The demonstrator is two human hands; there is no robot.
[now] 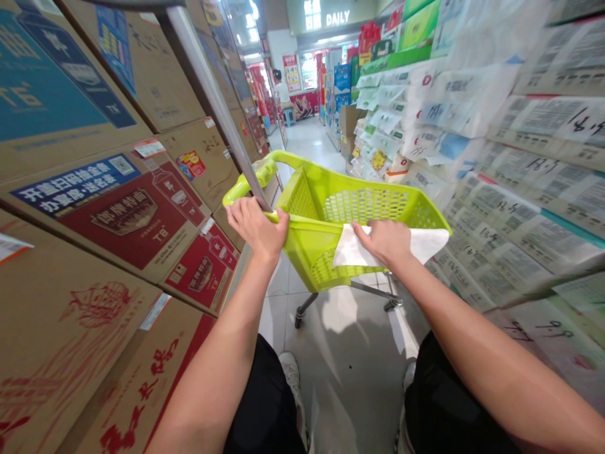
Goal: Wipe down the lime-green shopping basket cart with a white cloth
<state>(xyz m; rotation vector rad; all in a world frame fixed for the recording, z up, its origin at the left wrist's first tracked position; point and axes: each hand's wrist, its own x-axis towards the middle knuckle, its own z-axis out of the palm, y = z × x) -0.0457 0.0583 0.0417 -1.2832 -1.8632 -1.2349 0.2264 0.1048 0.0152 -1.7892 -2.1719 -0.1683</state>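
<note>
A lime-green plastic shopping cart stands on the aisle floor right in front of me. My left hand is closed round the cart's near rim at its left corner, beside the handle. My right hand presses a white cloth flat against the near rim on the right side, fingers lying over the cloth. The cloth drapes over the rim and down the basket's mesh wall. The basket looks empty inside.
Stacked cardboard cartons line the left side, close to the cart. Shelves of wrapped paper goods fill the right. A metal shelf post slants past my left hand. The tiled aisle runs ahead to a lit area with a person far off.
</note>
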